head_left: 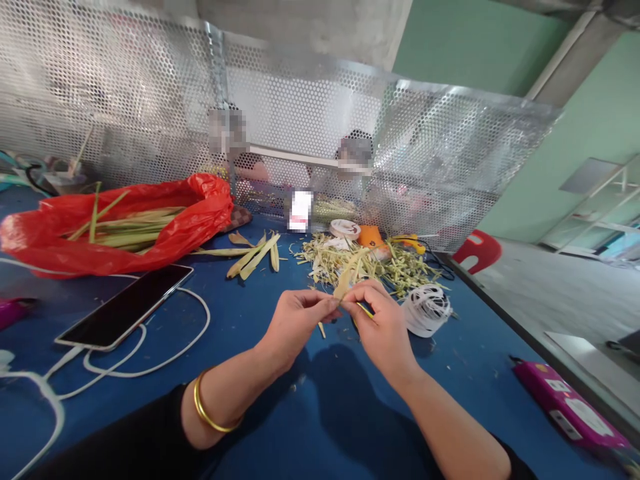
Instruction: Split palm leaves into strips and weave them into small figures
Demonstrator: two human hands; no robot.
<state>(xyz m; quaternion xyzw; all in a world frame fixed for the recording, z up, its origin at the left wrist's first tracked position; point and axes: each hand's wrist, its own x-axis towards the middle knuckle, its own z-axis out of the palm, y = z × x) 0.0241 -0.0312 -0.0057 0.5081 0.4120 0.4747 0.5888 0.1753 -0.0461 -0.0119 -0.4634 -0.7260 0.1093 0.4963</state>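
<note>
Over the middle of the blue table, my left hand and my right hand meet, their fingertips pinched on the base of one pale yellow-green leaf piece. The leaf points up and away from me. A thin yellow item, its kind unclear, shows between the fingers of my right hand. Right behind both hands lies a heap of leaf scraps with cut green bits. To the left are several loose leaf strips.
A red plastic bag of long leaves stands at the left. Nearer lie a phone and its white cable. A white coiled strip, a tape roll and a purple box are rightward. A perforated metal screen closes the back.
</note>
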